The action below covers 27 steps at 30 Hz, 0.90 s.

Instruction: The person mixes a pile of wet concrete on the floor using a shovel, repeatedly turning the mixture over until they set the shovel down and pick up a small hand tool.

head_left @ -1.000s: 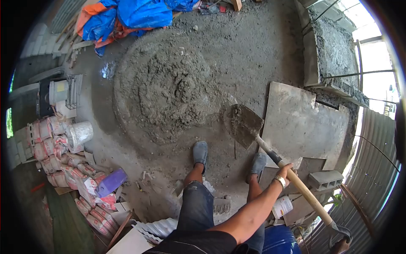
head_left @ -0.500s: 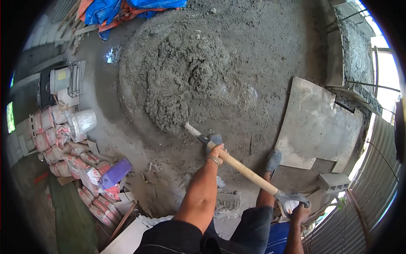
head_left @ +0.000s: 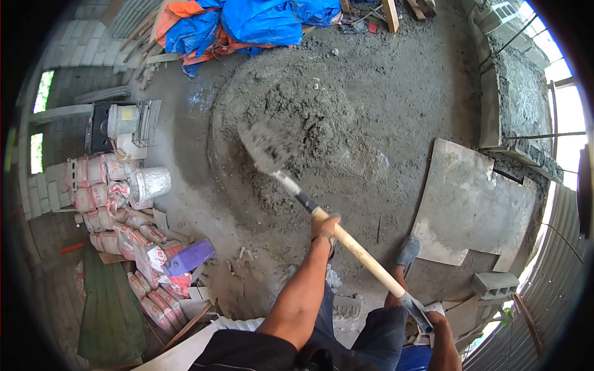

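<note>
A shovel [head_left: 365, 255] slants from the lower right up to the middle, its blade loaded with wet grey mix and smeared by motion. Around the lower part of its wooden shaft, near the metal socket, my left hand [head_left: 325, 226] is closed. My right hand [head_left: 437, 323] grips the handle end at the lower right, its fingers partly hidden. The blade is above the left side of a heap of wet concrete [head_left: 322, 127] on the ground.
Blue and orange tarps [head_left: 253, 25] lie at the top. Stacked bags [head_left: 93, 185], a grey bucket [head_left: 150, 185] and a purple container [head_left: 189, 258] are on the left. A flat board [head_left: 467, 204] and a hollow block [head_left: 495, 284] lie on the right.
The shovel blade has come up out of the heap, carrying mix. My left hand has moved slightly right and down in the view. The view has shifted, showing more of the tarps.
</note>
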### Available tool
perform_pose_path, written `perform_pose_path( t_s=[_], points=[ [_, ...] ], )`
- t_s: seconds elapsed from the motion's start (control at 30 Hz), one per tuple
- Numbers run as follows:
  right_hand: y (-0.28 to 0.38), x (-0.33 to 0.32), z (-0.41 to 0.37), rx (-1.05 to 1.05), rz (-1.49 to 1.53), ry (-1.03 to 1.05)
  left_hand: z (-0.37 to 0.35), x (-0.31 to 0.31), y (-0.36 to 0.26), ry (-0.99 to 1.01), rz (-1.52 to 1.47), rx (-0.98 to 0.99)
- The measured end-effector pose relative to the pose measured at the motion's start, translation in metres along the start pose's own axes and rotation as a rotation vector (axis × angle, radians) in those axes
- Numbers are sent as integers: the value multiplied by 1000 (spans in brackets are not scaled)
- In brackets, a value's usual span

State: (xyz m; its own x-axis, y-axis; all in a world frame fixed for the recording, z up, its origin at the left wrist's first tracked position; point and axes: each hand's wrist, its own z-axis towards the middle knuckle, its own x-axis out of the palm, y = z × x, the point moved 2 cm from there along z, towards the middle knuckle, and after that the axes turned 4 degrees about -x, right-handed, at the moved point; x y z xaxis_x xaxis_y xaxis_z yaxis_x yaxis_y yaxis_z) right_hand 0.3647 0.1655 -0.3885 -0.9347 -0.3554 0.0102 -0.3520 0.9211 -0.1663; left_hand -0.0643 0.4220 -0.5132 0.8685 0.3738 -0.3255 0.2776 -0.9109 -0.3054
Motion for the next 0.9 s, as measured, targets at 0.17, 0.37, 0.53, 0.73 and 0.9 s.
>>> perform_pose_path(
  t_s=[0.17,0.37,0.53,0.73,0.9],
  points=[
    [-6,0,-18,-90,-257,-78,-34,13,-18,-58,99,171],
    [-38,-80,-42,-744,331,-1022,-76,71,17,242,-460,-125],
    [-155,-187,-72,-927,150,-1259,-108,182,98,534,-605,-383],
    [-163,-235,-207,-487,477,-1527,-149,241,139,695,-652,-681],
    [-47,-177,-156,-686,184,-1398,-31,170,168,650,-814,-735]
  ],
)
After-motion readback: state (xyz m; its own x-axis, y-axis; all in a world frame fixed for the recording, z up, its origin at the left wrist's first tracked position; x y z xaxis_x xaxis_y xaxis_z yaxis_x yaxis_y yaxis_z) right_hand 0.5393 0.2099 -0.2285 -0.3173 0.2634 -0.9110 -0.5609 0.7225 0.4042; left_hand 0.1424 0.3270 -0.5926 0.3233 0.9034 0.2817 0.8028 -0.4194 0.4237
